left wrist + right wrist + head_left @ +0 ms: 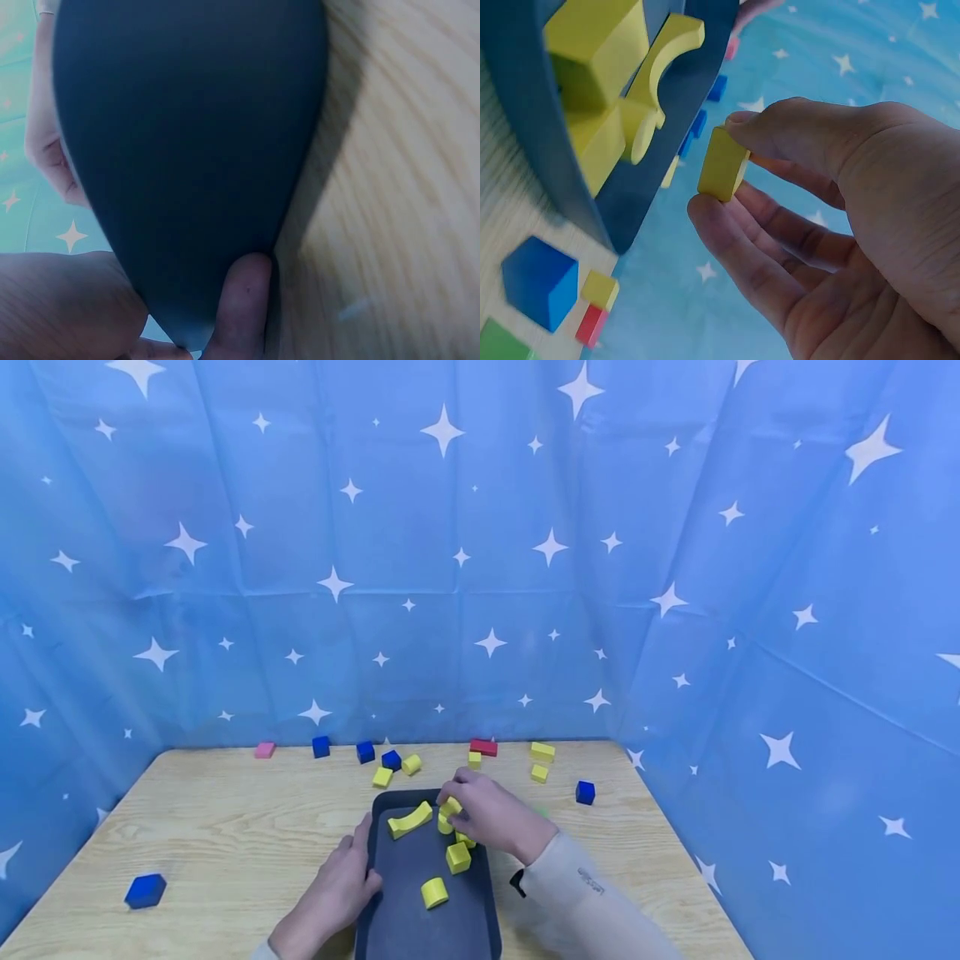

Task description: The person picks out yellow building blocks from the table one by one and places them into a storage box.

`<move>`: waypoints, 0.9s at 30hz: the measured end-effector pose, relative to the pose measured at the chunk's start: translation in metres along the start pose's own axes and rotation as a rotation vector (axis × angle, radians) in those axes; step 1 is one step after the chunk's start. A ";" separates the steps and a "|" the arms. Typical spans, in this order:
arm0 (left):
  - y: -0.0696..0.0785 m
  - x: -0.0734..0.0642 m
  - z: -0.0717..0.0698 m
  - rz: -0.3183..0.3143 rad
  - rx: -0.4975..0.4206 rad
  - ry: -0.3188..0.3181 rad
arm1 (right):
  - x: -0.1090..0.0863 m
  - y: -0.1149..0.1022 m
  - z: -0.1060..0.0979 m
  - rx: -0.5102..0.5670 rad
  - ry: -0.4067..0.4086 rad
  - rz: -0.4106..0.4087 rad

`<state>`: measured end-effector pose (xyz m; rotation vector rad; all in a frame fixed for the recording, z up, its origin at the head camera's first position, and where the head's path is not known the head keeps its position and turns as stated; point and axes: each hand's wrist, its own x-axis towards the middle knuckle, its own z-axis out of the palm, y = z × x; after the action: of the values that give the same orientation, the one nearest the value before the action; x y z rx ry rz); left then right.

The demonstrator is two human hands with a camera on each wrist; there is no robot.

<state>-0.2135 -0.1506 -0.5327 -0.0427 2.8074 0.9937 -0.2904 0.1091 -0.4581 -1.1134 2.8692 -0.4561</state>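
A dark grey tray (pixel 401 918) lies on the table with several yellow blocks inside. My left hand (pixel 337 881) holds its left side; in the left wrist view a fingertip (pixel 247 289) lies against the tray's outer wall (pixel 195 150). Over the tray's far right part is my right hand (pixel 495 810), pinching a small yellow block (pixel 724 163) between thumb and fingertips. Below it in the tray are a yellow cube (pixel 458 857) and other yellow pieces, partly hidden by the hand. A yellow arch block (pixel 410 820) and a yellow half-round-looking block (pixel 434 893) also lie there.
Blue blocks (pixel 365 752), yellow blocks (pixel 542 752), a red block (pixel 483 747) and a pink block (pixel 265 750) are scattered along the table's far edge. One blue block (pixel 146 891) sits far left, another blue block (pixel 585 792) right. A starry blue curtain (pixel 480 568) surrounds the table.
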 end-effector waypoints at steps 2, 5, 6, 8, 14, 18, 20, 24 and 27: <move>0.000 0.000 -0.001 0.004 -0.001 0.001 | 0.003 -0.004 0.002 -0.022 -0.012 -0.014; 0.000 0.001 -0.002 0.004 0.000 0.002 | 0.008 -0.012 0.004 -0.047 -0.043 -0.021; 0.000 0.001 -0.002 0.002 0.000 0.001 | 0.010 -0.014 0.004 -0.054 -0.054 -0.023; 0.000 0.001 -0.002 -0.003 0.001 -0.003 | 0.012 -0.019 0.005 -0.068 -0.076 -0.032; 0.000 0.000 -0.002 -0.004 -0.014 -0.013 | 0.017 -0.031 0.011 -0.083 -0.147 -0.032; -0.001 0.000 -0.002 0.008 -0.014 -0.009 | 0.019 -0.036 0.015 -0.075 -0.180 -0.036; -0.001 0.001 -0.002 0.014 -0.005 -0.005 | 0.019 -0.038 0.017 -0.076 -0.189 -0.047; -0.002 0.001 -0.003 0.014 0.005 -0.008 | 0.019 -0.039 0.020 -0.078 -0.193 -0.081; -0.002 0.002 -0.003 0.010 0.004 -0.013 | 0.019 -0.040 0.019 -0.074 -0.187 -0.095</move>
<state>-0.2154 -0.1540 -0.5315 -0.0219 2.8008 0.9873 -0.2761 0.0638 -0.4640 -1.2369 2.7006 -0.2356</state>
